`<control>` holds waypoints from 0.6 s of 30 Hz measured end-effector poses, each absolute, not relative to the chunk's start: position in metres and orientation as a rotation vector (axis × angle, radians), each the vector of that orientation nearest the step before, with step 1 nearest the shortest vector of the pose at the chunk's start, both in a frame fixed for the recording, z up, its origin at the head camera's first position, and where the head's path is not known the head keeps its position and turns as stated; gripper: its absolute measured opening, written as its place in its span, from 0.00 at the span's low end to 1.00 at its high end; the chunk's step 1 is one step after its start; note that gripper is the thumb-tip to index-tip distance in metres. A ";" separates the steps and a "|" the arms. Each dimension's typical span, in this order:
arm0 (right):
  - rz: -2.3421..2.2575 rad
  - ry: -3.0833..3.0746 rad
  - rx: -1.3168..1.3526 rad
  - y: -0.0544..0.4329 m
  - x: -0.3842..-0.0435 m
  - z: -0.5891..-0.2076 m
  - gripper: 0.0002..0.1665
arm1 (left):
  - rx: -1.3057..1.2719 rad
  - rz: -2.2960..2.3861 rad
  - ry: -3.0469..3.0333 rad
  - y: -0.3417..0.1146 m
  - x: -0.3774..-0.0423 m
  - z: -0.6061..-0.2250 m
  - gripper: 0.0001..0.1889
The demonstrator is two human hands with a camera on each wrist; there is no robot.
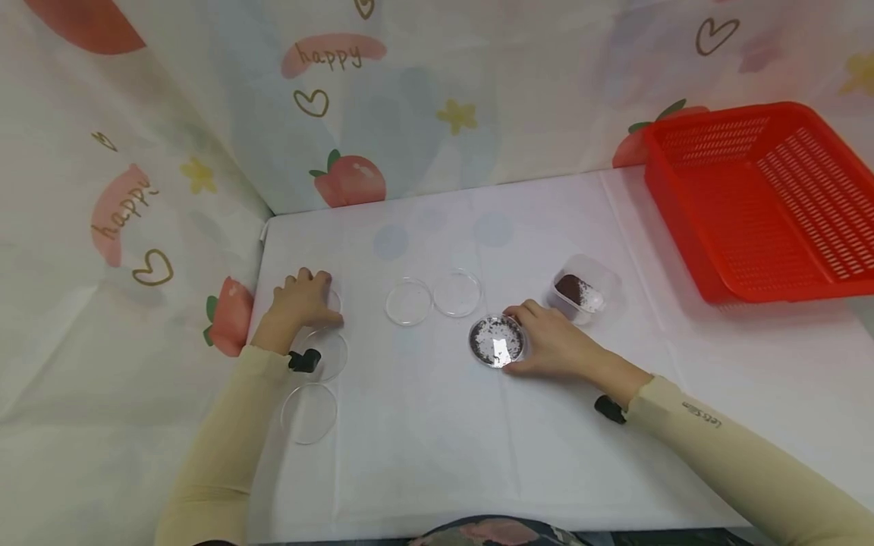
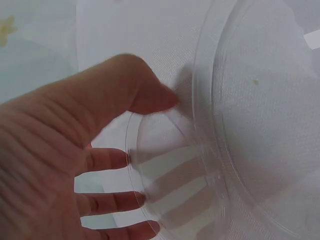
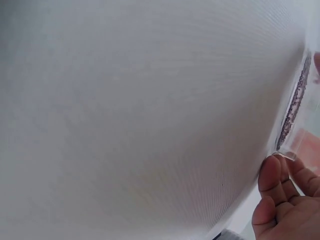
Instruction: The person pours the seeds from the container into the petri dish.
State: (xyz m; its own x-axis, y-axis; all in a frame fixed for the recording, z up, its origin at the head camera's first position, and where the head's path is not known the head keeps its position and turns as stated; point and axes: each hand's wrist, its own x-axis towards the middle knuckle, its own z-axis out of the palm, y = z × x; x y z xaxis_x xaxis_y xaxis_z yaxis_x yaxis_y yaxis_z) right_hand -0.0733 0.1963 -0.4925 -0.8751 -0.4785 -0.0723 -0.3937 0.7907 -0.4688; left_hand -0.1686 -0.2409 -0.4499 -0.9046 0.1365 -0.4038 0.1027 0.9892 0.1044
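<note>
Right hand [image 1: 549,341] has the filled dish [image 1: 496,340] by its right-hand rim, fingers on the far edge and thumb on the near one; left hand [image 1: 297,305] has thumb and fingers spread around a clear dish [image 2: 172,162] at the far left, fingers straight and reaching its edge, and I can't tell if the thumb touches it. Filled dish sits right of centre on the white cloth [image 1: 423,440], near the tub [image 1: 585,265] of brown and white bits. Handling, my read: stiff clear plastic, light even filled, smooth rim so likely slippery, could crack if squeezed or dropped. Loose-looking bits inside would probably slide if it tilts, so hold it level, two opposite points on the side wall, light squeeze. Whether a lid is on I can't tell; if so, grip low enough to catch the base too. The clear dish should be lighter, easy to knock into the one just beside it; take it by the rim, not the flat face
</note>
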 end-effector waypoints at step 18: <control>-0.621 2.841 -0.702 0.193 -0.073 -0.495 0.56 | 0.507 0.713 2.958 -0.157 -0.137 -0.429 0.31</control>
